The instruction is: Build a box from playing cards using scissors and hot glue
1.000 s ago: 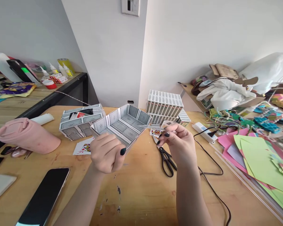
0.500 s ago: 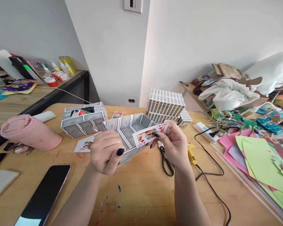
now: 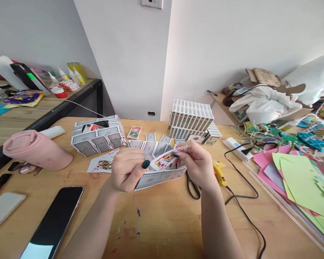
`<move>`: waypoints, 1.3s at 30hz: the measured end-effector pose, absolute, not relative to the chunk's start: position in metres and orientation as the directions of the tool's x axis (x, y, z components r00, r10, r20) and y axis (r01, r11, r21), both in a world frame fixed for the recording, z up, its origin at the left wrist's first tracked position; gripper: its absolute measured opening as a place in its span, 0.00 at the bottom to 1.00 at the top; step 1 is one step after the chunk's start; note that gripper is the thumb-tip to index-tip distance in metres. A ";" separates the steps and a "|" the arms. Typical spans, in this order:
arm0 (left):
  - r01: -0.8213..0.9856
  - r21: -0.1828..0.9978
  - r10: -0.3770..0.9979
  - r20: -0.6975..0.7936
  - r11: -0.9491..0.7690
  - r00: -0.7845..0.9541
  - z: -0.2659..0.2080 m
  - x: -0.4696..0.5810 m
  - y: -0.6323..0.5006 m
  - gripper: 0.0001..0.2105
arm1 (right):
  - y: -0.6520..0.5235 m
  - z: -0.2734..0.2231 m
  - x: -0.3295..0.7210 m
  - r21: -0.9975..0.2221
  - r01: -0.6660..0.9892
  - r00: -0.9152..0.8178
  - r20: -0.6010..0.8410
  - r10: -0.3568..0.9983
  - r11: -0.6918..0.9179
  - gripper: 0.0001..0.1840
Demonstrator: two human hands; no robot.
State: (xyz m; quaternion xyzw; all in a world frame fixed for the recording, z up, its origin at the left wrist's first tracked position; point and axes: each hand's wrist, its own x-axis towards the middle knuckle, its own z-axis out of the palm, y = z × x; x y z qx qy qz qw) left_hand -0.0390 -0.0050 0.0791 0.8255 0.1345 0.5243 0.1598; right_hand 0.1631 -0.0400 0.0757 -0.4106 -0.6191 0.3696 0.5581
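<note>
Wrapped over the left end of an open box made of playing cards (image 3: pixel 162 178), my left hand (image 3: pixel 129 171) is closed; its thumb lies outward and the inner fingers are hidden. The box has grey patterned card backs facing out and stands above the table, folded flaps upward. My right hand (image 3: pixel 196 165) pinches a king of diamonds playing card (image 3: pixel 164 159), picture side up, over the box's open middle. Left of my left hand, more face-up cards (image 3: pixel 101 164) lie on the table. Behind them stands a second card box (image 3: pixel 97 136) with an opening in its top.
Stacked card decks (image 3: pixel 191 117) stand at the back, a single deck (image 3: pixel 134 132) left of them. Right are scissors (image 3: pixel 193 189), a yellow glue gun (image 3: pixel 219 173) with its cable, a power strip (image 3: pixel 237 149) and coloured paper (image 3: pixel 299 180). A pink tumbler (image 3: pixel 37 150) and a phone (image 3: pixel 54 223) lie left.
The box has tipped and dropped slightly, so its long front wall now faces me. My right hand and the king card have moved a little left and down toward it.
</note>
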 end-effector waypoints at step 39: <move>0.011 1.000 0.892 -0.003 -0.002 0.453 0.067 -0.038 0.007 0.26 | -0.033 0.075 0.148 -0.989 -0.114 -0.310 -0.054 0.949 -0.093 0.09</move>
